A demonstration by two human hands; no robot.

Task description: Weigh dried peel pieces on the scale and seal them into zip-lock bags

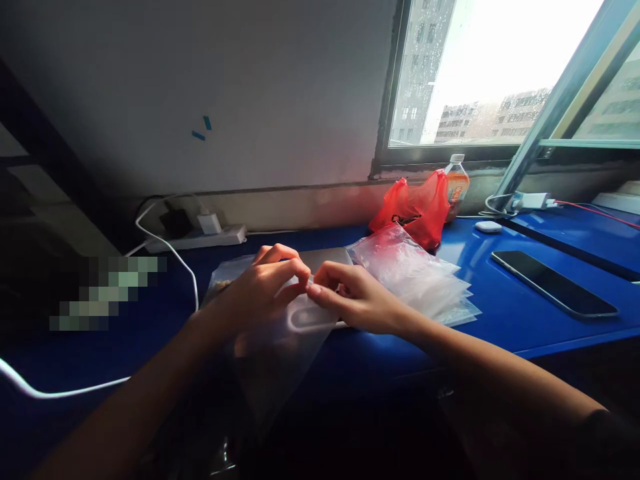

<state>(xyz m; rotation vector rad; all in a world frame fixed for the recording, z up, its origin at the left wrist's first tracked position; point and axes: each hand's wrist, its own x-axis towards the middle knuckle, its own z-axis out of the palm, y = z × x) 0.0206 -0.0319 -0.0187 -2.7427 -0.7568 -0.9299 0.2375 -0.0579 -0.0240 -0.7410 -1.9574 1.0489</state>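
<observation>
So a thin clear bag [280, 363] is being worked in mid-air here, right over the front edge of the blue table [385, 353]. Its top edge is pinched by the left hand [267, 283], thumb against curled fingers, and the right hand [357, 297] is pressed in a matching pinch just beside it, fingertips practically touching. Whether one layer of film or two is caught between those tips can't really be told, since it's pretty blurry there.

What could go wrong? Mostly the grip, tbh. Only a sliver of film seems to be held, so it could easily be lost if the plastic is slick or the fingers are dry. If the two pinches were pulled apart too hard, the edge could be stretched or ripped. The lower part is left hanging loose past the table edge, so it could be snagged by a sleeve or knee.

Also, the fanned stack of clear bags [420, 277] is lying close beyond the right wrist and could be knocked askew by a careless elbow. The white cable [194, 280] is looped near the left forearm, so it could be dragged, and the power strip [231, 235] with it.
</observation>
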